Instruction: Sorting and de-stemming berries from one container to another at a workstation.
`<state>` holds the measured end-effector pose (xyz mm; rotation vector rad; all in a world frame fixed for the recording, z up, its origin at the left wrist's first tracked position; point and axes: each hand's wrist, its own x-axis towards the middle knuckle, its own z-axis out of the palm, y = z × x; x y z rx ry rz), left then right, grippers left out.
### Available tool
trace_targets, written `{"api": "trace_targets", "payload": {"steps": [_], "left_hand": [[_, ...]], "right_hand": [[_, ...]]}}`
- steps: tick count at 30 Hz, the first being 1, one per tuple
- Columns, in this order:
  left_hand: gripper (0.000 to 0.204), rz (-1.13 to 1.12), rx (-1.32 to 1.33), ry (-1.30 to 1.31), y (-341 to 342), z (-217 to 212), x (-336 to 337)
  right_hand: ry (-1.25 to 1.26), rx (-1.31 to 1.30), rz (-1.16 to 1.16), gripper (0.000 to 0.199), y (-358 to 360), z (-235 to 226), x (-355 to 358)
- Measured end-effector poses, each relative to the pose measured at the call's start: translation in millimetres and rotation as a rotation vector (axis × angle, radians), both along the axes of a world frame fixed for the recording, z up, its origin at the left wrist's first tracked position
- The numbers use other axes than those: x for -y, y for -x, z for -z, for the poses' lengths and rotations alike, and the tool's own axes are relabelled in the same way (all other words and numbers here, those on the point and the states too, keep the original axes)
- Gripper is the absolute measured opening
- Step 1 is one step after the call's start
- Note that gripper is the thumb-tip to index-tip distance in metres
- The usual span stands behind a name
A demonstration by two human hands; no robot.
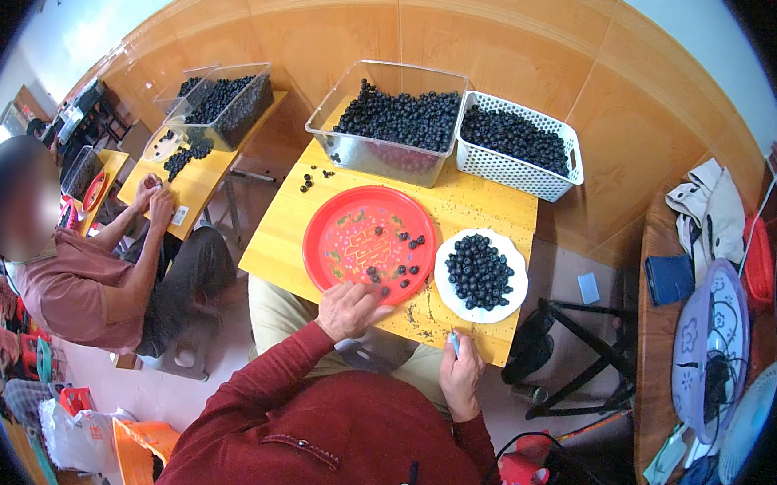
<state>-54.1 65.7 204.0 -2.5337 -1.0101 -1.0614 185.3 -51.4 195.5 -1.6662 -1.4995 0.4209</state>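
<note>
Currently the left hand (349, 311) sits half curled at the near rim of the red tray (321, 247); whether it pinches anything, I cannot tell. Loose berries (404, 236) lie on that tray. At the table's (282, 236) front edge, the right hand (460, 378) grips a blue tool (454, 342) near the berry-heaped white plate (441, 272)

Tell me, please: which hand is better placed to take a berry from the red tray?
Probably the left hand: it is at the near rim of the red tray, close to the loose berries. The right hand holds a small blue tool near the white plate.
</note>
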Motion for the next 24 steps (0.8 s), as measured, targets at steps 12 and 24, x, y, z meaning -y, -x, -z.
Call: {"api": "trace_targets", "payload": {"steps": [12, 24], "left_hand": [[0.029, 0.01, 0.006, 0.015, -0.4, -7.8, 3.1], [0.026, 0.026, 0.021, 0.014, 0.5, -5.8, 4.0]], "right_hand": [[-0.048, 0.048, 0.036, 0.016, 2.5, 3.0, 1.3], [-0.017, 0.083, 0.085, 0.018, 6.8, 1.6, 3.8]]}}
